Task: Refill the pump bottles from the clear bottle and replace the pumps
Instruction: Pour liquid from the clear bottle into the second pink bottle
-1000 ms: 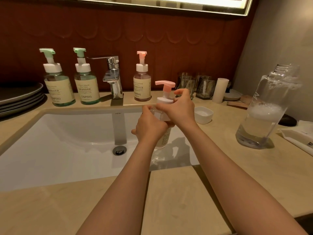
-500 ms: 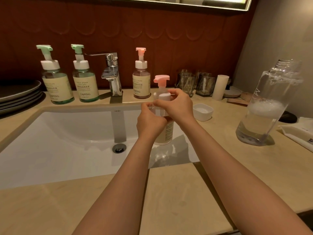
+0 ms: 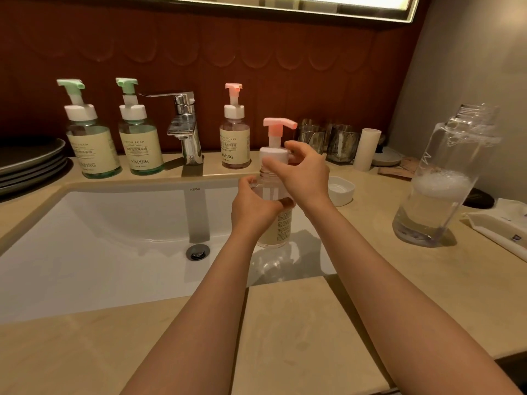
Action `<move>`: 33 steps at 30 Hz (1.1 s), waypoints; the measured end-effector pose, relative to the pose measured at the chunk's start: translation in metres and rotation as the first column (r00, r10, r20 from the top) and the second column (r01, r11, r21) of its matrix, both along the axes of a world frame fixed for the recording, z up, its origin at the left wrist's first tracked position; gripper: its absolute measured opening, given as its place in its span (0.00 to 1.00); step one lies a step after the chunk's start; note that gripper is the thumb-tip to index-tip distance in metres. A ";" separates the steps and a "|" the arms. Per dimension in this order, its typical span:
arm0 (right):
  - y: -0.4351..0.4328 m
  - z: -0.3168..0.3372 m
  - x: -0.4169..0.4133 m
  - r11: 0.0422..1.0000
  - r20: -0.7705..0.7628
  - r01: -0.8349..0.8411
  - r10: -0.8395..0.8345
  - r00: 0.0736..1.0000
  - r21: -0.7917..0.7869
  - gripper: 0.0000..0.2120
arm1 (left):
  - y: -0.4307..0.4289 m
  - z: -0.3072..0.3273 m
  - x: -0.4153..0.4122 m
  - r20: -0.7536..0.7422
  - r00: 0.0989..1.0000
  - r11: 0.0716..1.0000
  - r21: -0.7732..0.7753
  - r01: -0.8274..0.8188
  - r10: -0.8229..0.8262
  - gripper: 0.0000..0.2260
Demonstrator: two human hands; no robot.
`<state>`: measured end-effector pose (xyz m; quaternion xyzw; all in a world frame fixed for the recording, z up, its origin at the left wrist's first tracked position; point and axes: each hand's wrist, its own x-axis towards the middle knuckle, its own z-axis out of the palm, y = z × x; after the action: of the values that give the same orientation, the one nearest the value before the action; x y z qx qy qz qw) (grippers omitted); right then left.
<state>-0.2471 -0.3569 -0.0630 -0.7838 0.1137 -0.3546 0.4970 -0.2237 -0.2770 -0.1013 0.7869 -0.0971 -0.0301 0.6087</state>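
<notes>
Over the right side of the sink I hold a pink-pump bottle [image 3: 275, 223] upright. My left hand [image 3: 253, 208] grips its clear body. My right hand [image 3: 302, 173] curls round the white collar of the pink pump [image 3: 278, 126] on its neck. The big clear bottle [image 3: 439, 192], uncapped and with foamy liquid in its lower part, stands on the counter at the right. At the back stand two green-pump bottles [image 3: 91, 138] [image 3: 139, 136] and another pink-pump bottle [image 3: 234, 138], all with pumps on.
The chrome faucet [image 3: 185, 124] rises behind the white sink [image 3: 99, 238]. A small white lid [image 3: 340, 189], glass tumblers [image 3: 328, 139], a white cup [image 3: 368, 148], stacked grey plates [image 3: 28, 163] and folded packets [image 3: 502, 223] lie on the beige counter [image 3: 313, 323].
The pump nozzle has turned from pointing left to pointing right as my right hand twists the collar. The bottle stays over the sink in my left hand.
</notes>
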 end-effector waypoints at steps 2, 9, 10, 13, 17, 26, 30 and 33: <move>-0.003 0.007 -0.003 0.999 0.086 0.020 -0.024 0.996 0.049 0.26 | 0.000 -0.003 0.000 -0.008 1.000 0.999 0.038 0.014 -0.014 0.36; -0.017 0.036 -0.025 0.981 0.462 0.062 -0.142 0.876 0.185 0.23 | 0.001 -0.010 -0.004 -0.007 1.000 0.994 0.103 -0.022 0.023 0.36; -0.020 0.041 -0.028 0.977 0.512 0.052 -0.154 0.845 0.208 0.23 | 0.001 -0.010 -0.005 -0.008 0.999 0.994 0.104 -0.030 0.031 0.36; -0.032 0.050 -0.032 0.982 0.577 0.157 -0.188 0.794 0.104 0.24 | -0.001 -0.009 -0.007 -0.049 0.998 0.998 0.030 -0.047 0.048 0.37; -0.052 0.040 -0.029 0.926 0.493 0.316 -0.182 0.851 -0.204 0.23 | -0.008 0.001 -0.009 -0.085 0.994 0.988 -0.128 -0.085 0.074 0.38; -0.080 0.015 -0.063 0.709 -0.155 0.000 -0.153 0.976 -0.705 0.24 | -0.013 0.026 -0.012 -0.036 0.993 0.965 -0.233 -0.118 0.113 0.37; -0.086 0.011 -0.068 0.614 -0.478 -0.263 -0.214 0.852 -0.744 0.20 | -0.010 0.030 -0.013 0.005 0.993 0.973 -0.201 -0.114 0.118 0.38; -0.090 0.009 -0.064 0.574 -0.536 -0.328 -0.239 0.809 -0.751 0.22 | -0.014 0.034 -0.015 0.035 0.995 0.978 -0.188 -0.090 0.098 0.38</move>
<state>-0.3113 -0.4471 -0.0541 -0.9933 0.0631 -0.0930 0.0266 -0.2386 -0.2908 -0.0673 0.7306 -0.0757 0.0253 0.6781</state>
